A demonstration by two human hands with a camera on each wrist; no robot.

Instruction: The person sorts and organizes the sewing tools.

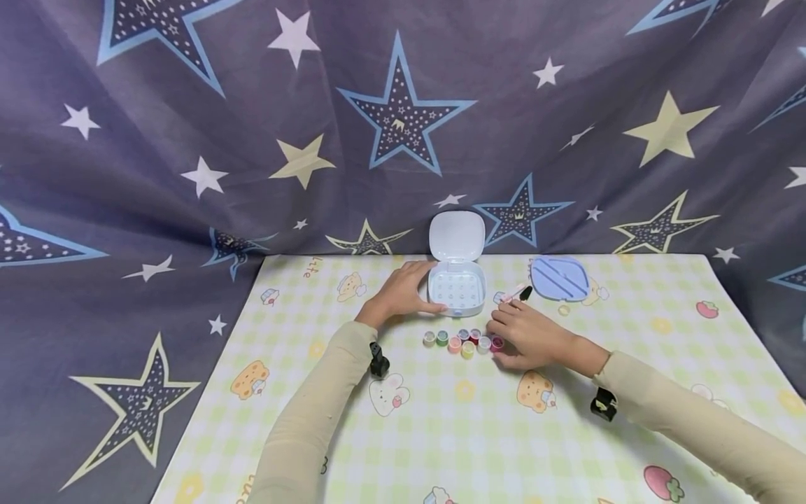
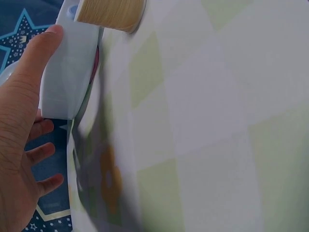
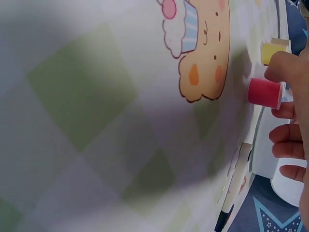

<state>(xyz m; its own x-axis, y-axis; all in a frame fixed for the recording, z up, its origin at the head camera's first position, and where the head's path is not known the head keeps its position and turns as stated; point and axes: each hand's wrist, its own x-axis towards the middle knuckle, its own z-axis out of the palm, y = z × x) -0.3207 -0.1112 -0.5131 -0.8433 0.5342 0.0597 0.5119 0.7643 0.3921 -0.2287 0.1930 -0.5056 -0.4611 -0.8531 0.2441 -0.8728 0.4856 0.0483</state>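
Note:
An open white sewing box (image 1: 483, 285), rows of small pegs on its floor, stands at the table's back with its lid (image 1: 457, 236) raised. My left hand (image 1: 399, 290) holds its left side, thumb at the front and fingers toward the back. Several small spools of thread (image 1: 455, 344) cluster before the box; a tan one (image 2: 111, 13) shows in the left wrist view. At the cluster's right end, my right hand (image 1: 532, 336) pinches a magenta spool (image 3: 264, 93) between thumb and index finger. A yellow spool (image 3: 273, 52) is just beyond the thumb.
Behind my right hand lie a slim whitish-pink tool (image 1: 513, 292) with a black part (image 1: 525, 293) and a blue slotted tray (image 1: 559, 278). A small yellowish piece (image 1: 563, 309) sits near the tray. A starred curtain (image 1: 403, 105) hangs behind the checked table (image 1: 428, 448).

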